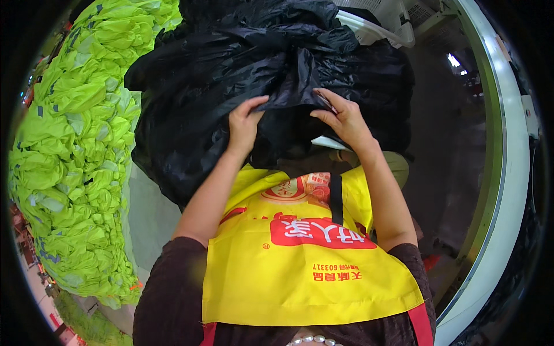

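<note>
A heap of thin, shiny black fabric (190, 86) lies bunched in front of me, over my lap. My left hand (245, 122) pinches an edge of this fabric between thumb and fingertips. Opposite it, my right hand (345, 118) has its thumb and fingers curled at the other end of the same edge, so a short stretch of cloth spans between the two hands. Along the right fingers shows a small thin object (325, 101), pinkish and dark, too small to identify. Several folds gather upward from the held edge.
A long pile of bright yellow-green garments (75, 144) rises at the left. White plastic crates (375, 26) stand at the far right, partly under the black cloth. A pale curved rail (513, 150) bounds the right side. I wear a yellow apron (300, 288).
</note>
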Demonstrator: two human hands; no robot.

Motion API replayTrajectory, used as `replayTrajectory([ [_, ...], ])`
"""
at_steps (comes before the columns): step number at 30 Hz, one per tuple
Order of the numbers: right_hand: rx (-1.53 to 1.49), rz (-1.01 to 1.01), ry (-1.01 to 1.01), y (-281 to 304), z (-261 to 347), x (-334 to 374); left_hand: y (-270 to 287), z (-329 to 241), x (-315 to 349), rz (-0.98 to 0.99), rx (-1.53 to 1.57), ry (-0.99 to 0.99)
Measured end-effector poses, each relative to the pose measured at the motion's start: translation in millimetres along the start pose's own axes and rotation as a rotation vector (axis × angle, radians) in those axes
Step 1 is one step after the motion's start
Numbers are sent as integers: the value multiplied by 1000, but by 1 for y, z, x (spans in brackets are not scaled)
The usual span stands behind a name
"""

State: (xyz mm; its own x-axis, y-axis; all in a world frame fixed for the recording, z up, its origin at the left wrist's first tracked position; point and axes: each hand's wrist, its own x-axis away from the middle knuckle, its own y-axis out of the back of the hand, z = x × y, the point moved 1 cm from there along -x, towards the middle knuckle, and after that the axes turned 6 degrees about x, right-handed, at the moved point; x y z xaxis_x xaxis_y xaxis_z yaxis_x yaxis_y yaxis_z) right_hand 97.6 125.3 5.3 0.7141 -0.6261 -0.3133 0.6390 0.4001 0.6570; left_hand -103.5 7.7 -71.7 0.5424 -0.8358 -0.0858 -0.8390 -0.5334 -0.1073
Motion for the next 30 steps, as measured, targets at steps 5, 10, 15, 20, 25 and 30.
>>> replayTrajectory([
  [5,-170,115,-78,22,-13,18,2,-74,-46,582,-245,-92],
  [10,-619,220,-577,43,-19,44,0,-92,-50,833,-78,346],
  [15,-1094,214,-685,14,-40,65,-12,-60,-35,650,279,649],
  [20,-996,137,-736,5,-40,72,-12,-41,-30,573,352,702],
  [25,-419,75,-517,20,-38,71,-21,-39,-29,560,343,711],
  [30,267,-203,-181,21,-16,58,-37,-43,-25,545,258,661],
])
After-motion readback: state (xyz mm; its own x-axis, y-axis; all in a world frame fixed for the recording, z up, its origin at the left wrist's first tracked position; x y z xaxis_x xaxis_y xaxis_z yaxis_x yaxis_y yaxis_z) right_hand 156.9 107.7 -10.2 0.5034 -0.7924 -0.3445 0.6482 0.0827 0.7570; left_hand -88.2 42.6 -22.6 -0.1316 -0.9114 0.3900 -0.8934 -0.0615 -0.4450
